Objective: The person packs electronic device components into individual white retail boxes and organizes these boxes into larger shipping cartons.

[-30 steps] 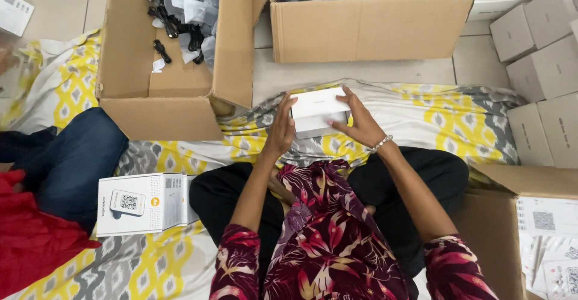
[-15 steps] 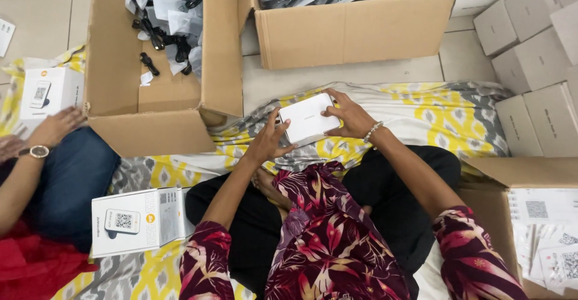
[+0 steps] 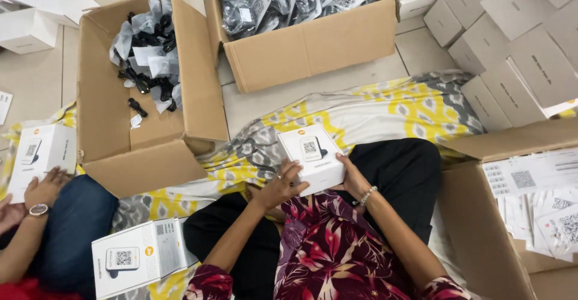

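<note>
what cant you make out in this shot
Head view:
- Underside of the white box: hidden by the left hand and right hand holding it.
- Black items in the left carton: too small, bagged.
- Co-worker's hand: arm cut off by the left edge.

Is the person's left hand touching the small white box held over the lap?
Touching. The head view shows the left hand with fingers lying on the white box's near edge.

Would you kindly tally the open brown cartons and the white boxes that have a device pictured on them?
Open brown cartons: 3 (cable carton, bag carton, paper carton)
White pictured boxes: 3 (held box, co-worker's box, lower-left box)
Total: 6
</note>
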